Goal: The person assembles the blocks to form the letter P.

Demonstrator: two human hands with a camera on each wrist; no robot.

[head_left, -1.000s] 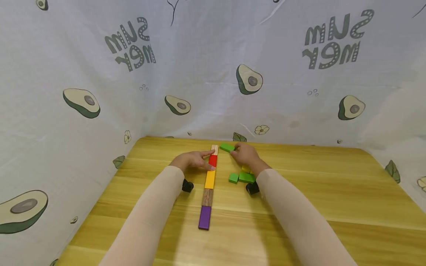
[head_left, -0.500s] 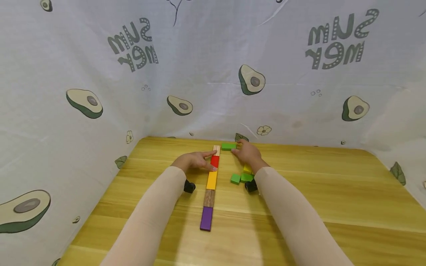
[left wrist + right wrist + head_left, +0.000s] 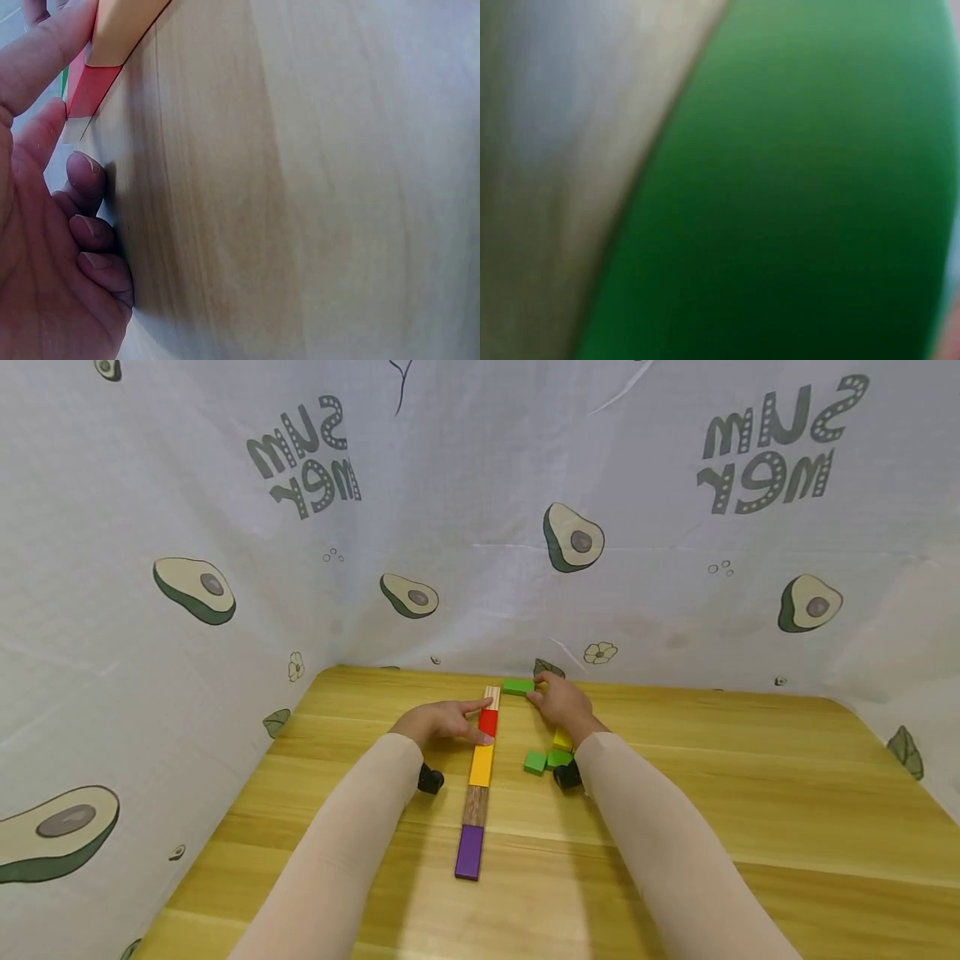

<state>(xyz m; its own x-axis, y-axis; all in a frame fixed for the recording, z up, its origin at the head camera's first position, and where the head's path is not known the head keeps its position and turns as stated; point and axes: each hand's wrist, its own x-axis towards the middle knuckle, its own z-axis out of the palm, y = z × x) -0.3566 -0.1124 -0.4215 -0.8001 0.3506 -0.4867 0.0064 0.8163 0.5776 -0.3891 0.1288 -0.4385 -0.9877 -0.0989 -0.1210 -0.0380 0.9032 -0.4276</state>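
Note:
In the head view a row of flat wooden blocks runs lengthwise: a pale striped block (image 3: 492, 692) at the far end, then red (image 3: 488, 722), an orange block (image 3: 482, 765), a brown block (image 3: 476, 806) and a purple block (image 3: 469, 852). My left hand (image 3: 448, 721) lies along the row's left side, thumb and forefinger stretched out and touching it. In the left wrist view its other fingers (image 3: 96, 232) curl loosely near the tabletop. Just right of the row's far end, my right hand (image 3: 564, 702) pinches the right end of a green block (image 3: 517, 687).
A small green block (image 3: 535, 763), another green block (image 3: 558, 759) and yellow ones (image 3: 562, 740) lie beneath the right forearm, partly hidden. A blurred green surface (image 3: 780, 187) fills most of the right wrist view. A printed cloth (image 3: 480, 610) hangs behind the wooden table (image 3: 675, 760).
The green block in my right hand has turned from slanted to crosswise, with its left end near the row's far end. My left hand keeps its place on the row.

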